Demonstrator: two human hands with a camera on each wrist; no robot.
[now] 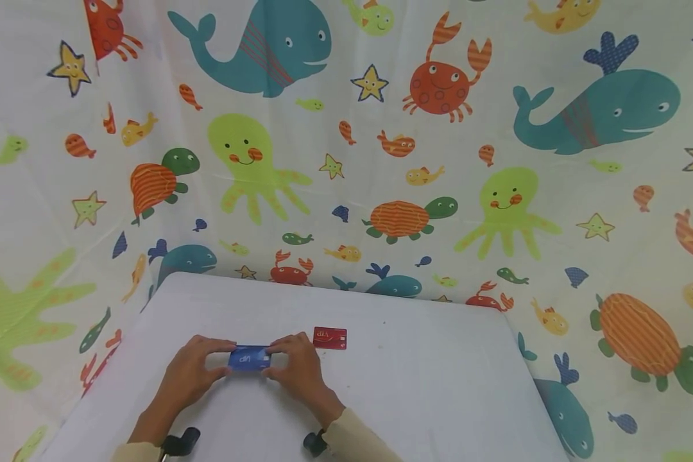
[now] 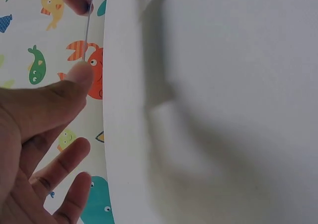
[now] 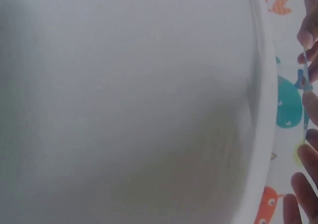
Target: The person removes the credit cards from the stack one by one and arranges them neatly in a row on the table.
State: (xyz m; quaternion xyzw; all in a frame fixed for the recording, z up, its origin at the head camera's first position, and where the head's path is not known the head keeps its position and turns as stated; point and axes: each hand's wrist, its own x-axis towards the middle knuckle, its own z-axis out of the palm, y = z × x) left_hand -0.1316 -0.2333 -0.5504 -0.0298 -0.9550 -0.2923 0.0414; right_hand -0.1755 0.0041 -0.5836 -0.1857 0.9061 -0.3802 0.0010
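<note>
A blue card (image 1: 248,359) with pale lettering is stretched between both hands in the head view. My left hand (image 1: 192,369) pinches its left end between thumb and fingers. At the opposite end my right hand (image 1: 301,367) pinches it the same way. Seen edge-on in the left wrist view, the card (image 2: 88,28) is a thin line, with the left thumb (image 2: 49,102) at its lower end and other left fingers spread below. The right wrist view also catches the card (image 3: 305,117) edge-on, fingers on it from both sides.
A red card (image 1: 330,338) marked VIP lies on the white table (image 1: 439,378), just beyond the right hand. Behind the table hangs a curtain (image 1: 335,212) printed with sea animals. Dark wrist devices (image 1: 180,443) sit near both sleeves.
</note>
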